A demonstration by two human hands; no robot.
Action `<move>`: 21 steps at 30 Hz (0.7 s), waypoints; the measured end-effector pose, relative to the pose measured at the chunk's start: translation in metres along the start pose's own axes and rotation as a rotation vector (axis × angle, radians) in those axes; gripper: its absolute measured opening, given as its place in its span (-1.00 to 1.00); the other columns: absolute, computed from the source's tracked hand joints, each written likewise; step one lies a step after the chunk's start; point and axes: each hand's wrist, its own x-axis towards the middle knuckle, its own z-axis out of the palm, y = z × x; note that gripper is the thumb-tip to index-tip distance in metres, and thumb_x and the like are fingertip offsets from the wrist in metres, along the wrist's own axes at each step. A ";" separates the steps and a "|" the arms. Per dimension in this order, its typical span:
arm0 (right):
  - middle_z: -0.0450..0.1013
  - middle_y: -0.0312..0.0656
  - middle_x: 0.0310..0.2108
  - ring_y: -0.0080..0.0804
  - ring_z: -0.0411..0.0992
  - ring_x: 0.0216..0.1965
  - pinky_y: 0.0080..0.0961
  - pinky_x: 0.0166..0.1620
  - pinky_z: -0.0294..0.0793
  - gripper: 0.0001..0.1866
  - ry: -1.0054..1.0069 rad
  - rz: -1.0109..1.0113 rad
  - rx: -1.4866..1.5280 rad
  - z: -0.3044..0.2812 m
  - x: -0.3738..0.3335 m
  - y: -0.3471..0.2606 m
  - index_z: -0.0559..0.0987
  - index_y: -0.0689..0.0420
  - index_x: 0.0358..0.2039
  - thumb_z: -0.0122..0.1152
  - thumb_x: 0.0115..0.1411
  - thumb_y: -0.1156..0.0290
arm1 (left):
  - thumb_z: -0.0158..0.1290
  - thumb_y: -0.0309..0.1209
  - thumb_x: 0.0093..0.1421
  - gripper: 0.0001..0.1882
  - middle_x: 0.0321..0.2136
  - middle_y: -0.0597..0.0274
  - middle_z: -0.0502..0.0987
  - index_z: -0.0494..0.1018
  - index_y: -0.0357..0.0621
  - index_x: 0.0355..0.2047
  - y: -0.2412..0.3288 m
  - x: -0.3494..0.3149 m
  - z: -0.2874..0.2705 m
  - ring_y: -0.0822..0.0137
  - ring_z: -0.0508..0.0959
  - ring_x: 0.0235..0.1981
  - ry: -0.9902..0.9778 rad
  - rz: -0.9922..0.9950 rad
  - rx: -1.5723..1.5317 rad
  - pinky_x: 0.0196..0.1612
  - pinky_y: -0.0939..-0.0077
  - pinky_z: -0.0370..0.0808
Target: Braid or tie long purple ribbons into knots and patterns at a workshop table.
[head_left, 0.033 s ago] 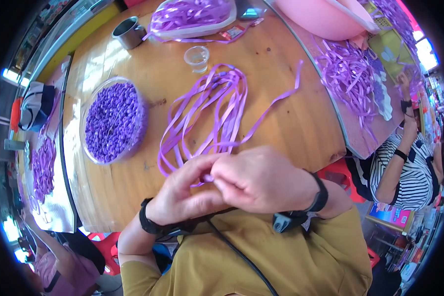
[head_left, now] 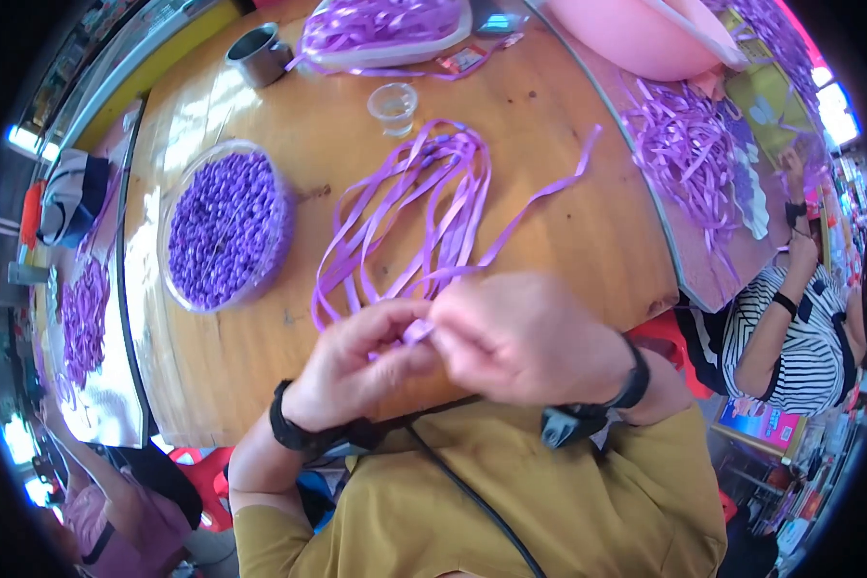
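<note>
Purple ribbon [head_left: 417, 332] shows between my two hands, just above the near edge of the table. My left hand [head_left: 356, 361] pinches it between thumb and fingers. Against those fingertips, my right hand [head_left: 535, 337] is closed on the ribbon too, its fingertips partly hidden and a little blurred. Just beyond my hands lies a looped bundle of long purple ribbons [head_left: 482, 183], one loose end stretching to the right. To its left stands a round clear tub [head_left: 171, 279] full of purple beads [head_left: 226, 231].
Behind the bundle are a small clear plastic cup [head_left: 393, 108], a metal mug [head_left: 256, 60] and a white container of ribbons [head_left: 380, 67]. A pink basin [head_left: 636, 39] and a ribbon heap [head_left: 684, 149] occupy the right table. Co-workers sit at right [head_left: 790, 347] and left [head_left: 125, 511].
My right hand has shifted slightly to the right, and more of the ribbon shows between my hands. The whole view has shifted a little.
</note>
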 end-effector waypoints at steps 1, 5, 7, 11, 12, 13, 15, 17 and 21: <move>0.31 -0.24 -0.69 -0.41 0.33 -0.66 -0.54 -0.57 0.29 -0.98 0.080 0.062 -0.006 -0.005 0.003 0.000 0.41 0.18 -0.49 0.05 0.03 0.54 | 0.09 -0.41 0.10 -0.62 -0.28 0.32 0.44 0.34 -0.26 -0.08 -0.003 -0.007 -0.007 0.54 0.42 -0.31 -0.022 -0.206 -0.126 -0.22 0.64 0.37; 0.23 -0.48 -0.67 -0.81 0.17 -0.62 -0.80 -0.58 0.10 -0.96 0.445 0.400 0.251 -0.030 -0.006 -0.002 0.37 0.15 -0.42 -0.02 0.10 0.49 | 0.00 -0.50 0.15 -0.74 -0.39 0.39 0.44 0.37 -0.27 -0.13 0.011 -0.011 -0.018 0.63 0.39 -0.41 0.135 -0.146 -0.111 -0.33 0.75 0.35; 0.24 -0.46 -0.66 -0.81 0.15 -0.64 -0.82 -0.58 0.09 -0.96 0.462 0.416 0.255 -0.046 -0.017 0.001 0.37 0.16 -0.43 -0.03 0.10 0.48 | -0.02 -0.53 0.15 -0.80 -0.41 0.34 0.47 0.39 -0.30 -0.19 0.024 -0.013 -0.021 0.60 0.42 -0.43 0.213 -0.100 -0.099 -0.35 0.74 0.37; 0.27 -0.43 -0.62 -0.80 0.16 -0.62 -0.83 -0.54 0.10 -0.93 0.459 0.479 0.302 -0.056 -0.026 0.001 0.36 0.18 -0.45 -0.06 0.11 0.46 | 0.01 -0.53 0.13 -0.85 -0.42 0.31 0.48 0.43 -0.31 -0.28 0.023 -0.025 -0.031 0.60 0.41 -0.47 0.277 0.004 -0.011 -0.39 0.75 0.36; 0.27 -0.43 -0.62 -0.80 0.16 -0.62 -0.83 -0.54 0.10 -0.93 0.463 0.482 0.303 -0.058 -0.027 0.001 0.36 0.18 -0.45 -0.06 0.11 0.46 | 0.01 -0.54 0.12 -0.87 -0.42 0.29 0.49 0.45 -0.31 -0.31 0.023 -0.027 -0.031 0.61 0.40 -0.48 0.310 0.011 0.025 -0.41 0.76 0.35; 0.28 -0.40 -0.62 -0.77 0.18 -0.60 -0.80 -0.51 0.13 -0.93 0.444 0.443 0.266 -0.057 -0.026 0.001 0.35 0.18 -0.45 -0.07 0.11 0.46 | 0.01 -0.54 0.12 -0.87 -0.42 0.29 0.49 0.45 -0.31 -0.31 0.023 -0.028 -0.031 0.61 0.40 -0.48 0.309 0.008 0.027 -0.41 0.76 0.35; 0.28 -0.38 -0.62 -0.74 0.20 -0.58 -0.77 -0.48 0.16 -0.92 0.427 0.406 0.234 -0.057 -0.028 0.006 0.35 0.18 -0.45 -0.07 0.11 0.46 | 0.03 -0.55 0.09 -0.88 -0.46 0.31 0.48 0.46 -0.32 -0.34 0.025 -0.030 -0.029 0.62 0.39 -0.49 0.367 -0.002 0.123 -0.43 0.77 0.33; 0.28 -0.34 -0.61 -0.66 0.23 -0.54 -0.70 -0.42 0.22 -0.91 0.487 0.351 0.286 -0.058 -0.030 0.014 0.36 0.19 -0.43 -0.09 0.12 0.45 | 0.02 -0.58 0.07 -0.88 -0.51 0.34 0.46 0.46 -0.31 -0.34 0.025 -0.036 -0.030 0.62 0.38 -0.51 0.407 -0.003 0.166 -0.45 0.77 0.30; 0.28 -0.32 -0.61 -0.61 0.25 -0.53 -0.65 -0.39 0.26 -0.90 0.595 0.354 0.309 -0.068 -0.032 0.027 0.36 0.21 -0.40 -0.10 0.12 0.45 | -0.01 -0.60 0.07 -0.89 -0.55 0.39 0.41 0.46 -0.29 -0.36 0.025 -0.058 -0.046 0.63 0.31 -0.55 0.534 -0.032 0.331 -0.49 0.77 0.22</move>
